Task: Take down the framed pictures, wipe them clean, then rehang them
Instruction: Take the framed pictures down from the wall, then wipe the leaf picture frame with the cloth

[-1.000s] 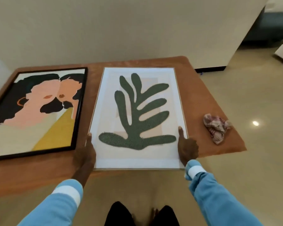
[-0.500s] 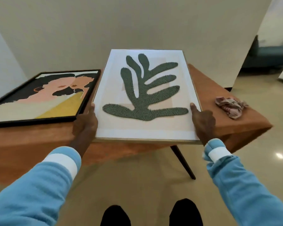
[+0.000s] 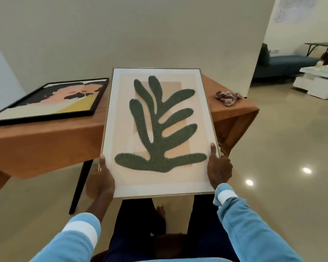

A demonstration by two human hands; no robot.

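Observation:
I hold the leaf picture (image 3: 159, 129), a thin light frame with a green plant shape on peach paper, tilted up in front of me and off the table. My left hand (image 3: 100, 181) grips its lower left edge, thumb on the front. On the lower right edge my right hand (image 3: 219, 168) grips the same way. A black-framed picture (image 3: 51, 100) of two faces lies flat on the brown table (image 3: 45, 140) at the left. A crumpled pinkish cloth (image 3: 227, 97) sits on the table's right end.
A plain beige wall (image 3: 140, 35) rises behind the table. At the right the room opens to a blue sofa (image 3: 284, 65) and a low white table (image 3: 318, 82). Glossy tiled floor (image 3: 282, 167) spreads around; my legs and bare feet are below the frame.
The leaf picture has been lifted off the table and drawn toward me, tilted more upright. Both hands keep the same grip; my view has pulled back from the table.

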